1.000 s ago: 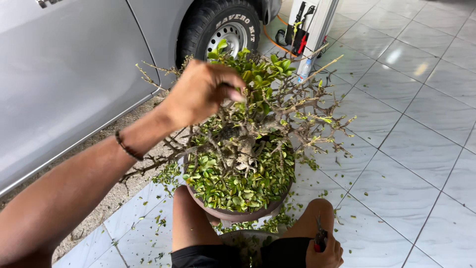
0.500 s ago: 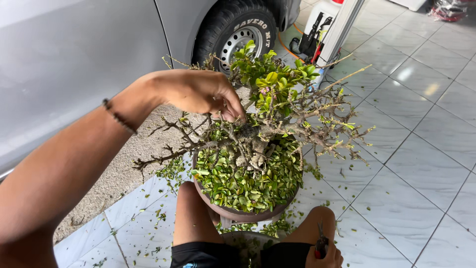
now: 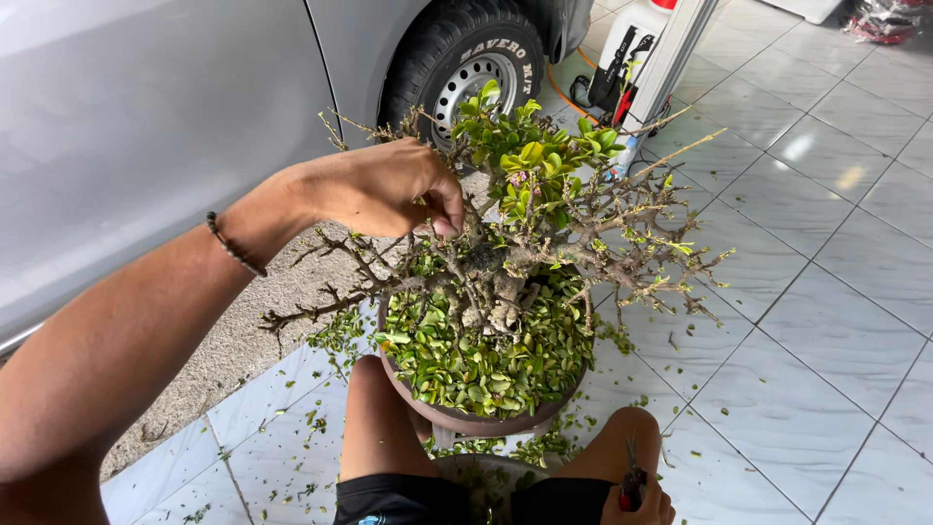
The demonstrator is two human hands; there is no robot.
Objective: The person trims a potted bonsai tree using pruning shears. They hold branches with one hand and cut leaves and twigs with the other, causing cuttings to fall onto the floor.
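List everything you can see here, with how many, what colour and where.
small tree: one, green leaves, brown bare twigs, centre, in the pot
pot: one, brown, between the knees
cut leaves: many, green, heaped in the pot and scattered on the floor
car: one, silver, upper left
wheel: one, black tyre, top centre
floor tiles: many, pale grey, right
bracelet: one, dark, left wrist
left hand: pinching a twig
right hand: bottom edge, grip on a small tool

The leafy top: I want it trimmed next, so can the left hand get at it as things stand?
Probably yes. The left hand is already at the branches just beside the leafy top, with only thin bare twigs between.
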